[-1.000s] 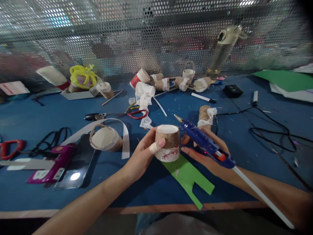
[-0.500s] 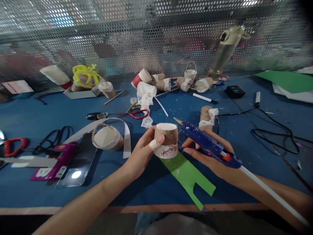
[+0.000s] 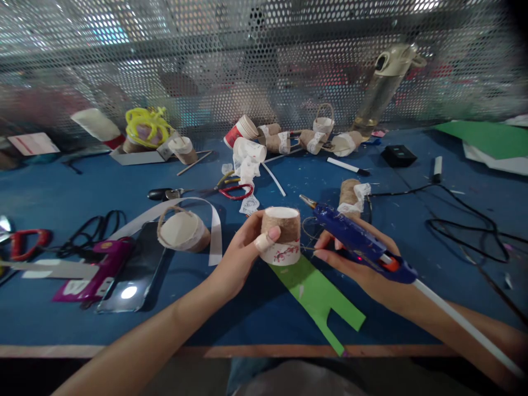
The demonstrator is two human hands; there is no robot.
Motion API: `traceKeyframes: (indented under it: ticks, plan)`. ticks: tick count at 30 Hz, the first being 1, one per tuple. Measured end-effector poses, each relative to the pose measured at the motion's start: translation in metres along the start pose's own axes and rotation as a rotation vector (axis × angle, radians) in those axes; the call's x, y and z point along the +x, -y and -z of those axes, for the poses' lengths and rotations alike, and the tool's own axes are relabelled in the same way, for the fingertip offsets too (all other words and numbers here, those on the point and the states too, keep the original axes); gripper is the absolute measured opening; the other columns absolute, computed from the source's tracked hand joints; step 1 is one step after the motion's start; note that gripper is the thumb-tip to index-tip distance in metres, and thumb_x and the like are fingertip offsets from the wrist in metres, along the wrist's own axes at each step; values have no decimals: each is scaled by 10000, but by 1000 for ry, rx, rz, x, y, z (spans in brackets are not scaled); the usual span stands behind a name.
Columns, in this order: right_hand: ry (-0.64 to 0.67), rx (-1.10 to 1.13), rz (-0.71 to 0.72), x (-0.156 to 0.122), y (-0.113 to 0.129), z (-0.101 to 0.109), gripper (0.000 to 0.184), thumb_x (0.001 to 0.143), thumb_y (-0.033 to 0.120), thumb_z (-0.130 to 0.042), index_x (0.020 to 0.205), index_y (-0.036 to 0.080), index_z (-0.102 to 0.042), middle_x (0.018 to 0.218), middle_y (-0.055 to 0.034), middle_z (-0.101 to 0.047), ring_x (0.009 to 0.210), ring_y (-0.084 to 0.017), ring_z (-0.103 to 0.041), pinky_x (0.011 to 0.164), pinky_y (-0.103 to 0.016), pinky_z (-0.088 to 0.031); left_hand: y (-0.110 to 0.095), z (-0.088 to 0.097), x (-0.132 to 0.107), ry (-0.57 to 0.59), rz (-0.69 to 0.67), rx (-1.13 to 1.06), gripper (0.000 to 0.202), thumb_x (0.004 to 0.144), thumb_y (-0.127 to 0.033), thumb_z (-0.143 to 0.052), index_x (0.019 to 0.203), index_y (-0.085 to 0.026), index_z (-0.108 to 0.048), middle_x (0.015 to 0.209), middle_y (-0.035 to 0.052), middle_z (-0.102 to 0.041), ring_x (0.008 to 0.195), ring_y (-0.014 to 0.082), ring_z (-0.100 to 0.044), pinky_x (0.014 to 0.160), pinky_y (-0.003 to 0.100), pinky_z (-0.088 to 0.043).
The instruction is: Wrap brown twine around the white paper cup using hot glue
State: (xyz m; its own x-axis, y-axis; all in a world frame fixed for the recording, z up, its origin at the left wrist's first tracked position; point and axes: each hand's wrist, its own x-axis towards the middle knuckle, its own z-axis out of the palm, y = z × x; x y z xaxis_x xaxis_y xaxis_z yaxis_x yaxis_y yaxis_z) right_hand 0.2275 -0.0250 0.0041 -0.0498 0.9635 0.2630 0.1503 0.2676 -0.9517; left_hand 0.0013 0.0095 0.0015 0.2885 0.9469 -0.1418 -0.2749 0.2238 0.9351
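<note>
My left hand grips an upside-down paper cup wrapped in brown twine, thumb with a plaster pressed on its side. My right hand holds a blue glue gun, nozzle pointing up-left just right of the cup, a white glue stick trailing from its back. The fingertips of that hand also pinch a thin loose strand of twine beside the cup. Under both hands lies a green paper cut-out on the blue table.
A twine-wrapped cup with handle and white paper strip lie to the left, beside a phone, a purple glue gun and red scissors. More wrapped cups, scissors, a bottle and black cables lie behind.
The cup and the glue gun have drifted slightly right and up. The gun's nozzle has moved a little away from the cup; both grips are unchanged.
</note>
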Motion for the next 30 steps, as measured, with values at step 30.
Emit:
traceKeyframes:
  ticks: [30]
  plan:
    - [-31, 5, -19, 8, 2, -1, 285, 797, 299, -875, 732, 260, -601, 760, 32, -738, 674, -149, -707, 644, -282, -620, -6, -2, -1, -96, -24, 59, 414, 772, -428, -869, 1096, -227, -706, 1068, 48, -723, 1014, 247, -658, 854, 326, -489]
